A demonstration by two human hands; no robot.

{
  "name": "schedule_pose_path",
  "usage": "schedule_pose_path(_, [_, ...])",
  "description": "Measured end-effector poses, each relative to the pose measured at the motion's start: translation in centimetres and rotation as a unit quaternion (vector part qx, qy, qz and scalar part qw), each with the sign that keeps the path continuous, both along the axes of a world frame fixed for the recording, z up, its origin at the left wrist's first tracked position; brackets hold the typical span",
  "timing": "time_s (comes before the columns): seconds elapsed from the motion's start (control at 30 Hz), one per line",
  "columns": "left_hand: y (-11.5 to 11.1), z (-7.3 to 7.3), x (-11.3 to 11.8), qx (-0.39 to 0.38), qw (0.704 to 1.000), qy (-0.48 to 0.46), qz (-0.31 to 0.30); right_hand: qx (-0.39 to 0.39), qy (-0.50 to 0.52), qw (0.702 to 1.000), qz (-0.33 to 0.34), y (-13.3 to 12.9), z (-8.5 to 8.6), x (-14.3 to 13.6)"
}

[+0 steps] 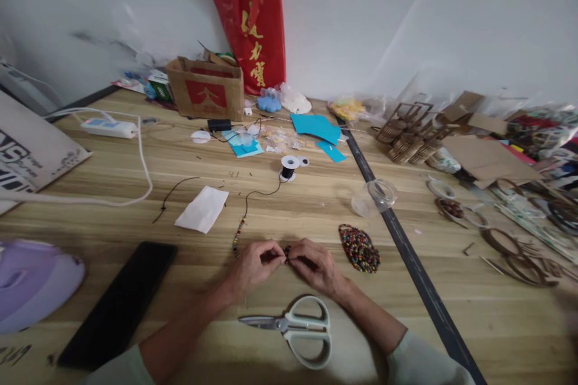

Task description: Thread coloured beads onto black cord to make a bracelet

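Working small dark round beads (288,251) at the fingertips

Judging by the grip, busy threading or adjusting beads on a cord; cannot tell which. With the left hand (255,261), pinching the small dark round beads from the left, thumb to forefinger; with the right hand (318,264), pinching them from the other side, close up to the left fingertips. Too fine to make out, any thread in between.

Note, just beside the left knuckles, a short strand of multicoloured round beads (236,241) on thin black cord (263,192), leading back to a white-flanged, black-wound spool (288,171). Cannot tell whether joined to the beads in the pinch. See also, right of the right hand and apart from it, a heaped coil of multicoloured beads (360,251); below both hands, pale-handled metal scissors (283,324), lying unheld.

Probably calling next for a steady left pinch and a small, careful shift with the right fingertips, without dropping a bead.
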State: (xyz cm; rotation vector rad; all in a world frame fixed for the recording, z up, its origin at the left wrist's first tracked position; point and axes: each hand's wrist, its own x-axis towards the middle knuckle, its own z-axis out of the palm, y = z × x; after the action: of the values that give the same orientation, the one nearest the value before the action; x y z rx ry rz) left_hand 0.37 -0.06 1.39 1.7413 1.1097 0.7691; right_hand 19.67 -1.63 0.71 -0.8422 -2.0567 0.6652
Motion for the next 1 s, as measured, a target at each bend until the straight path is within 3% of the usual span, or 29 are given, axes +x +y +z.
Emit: schedule_pose_path(1.0, [-0.01,-0.13,-0.06,0.002,1.000,0.004,-0.003,-0.005,-0.005,1.000,-0.010,-0.10,-0.20,-0.01])
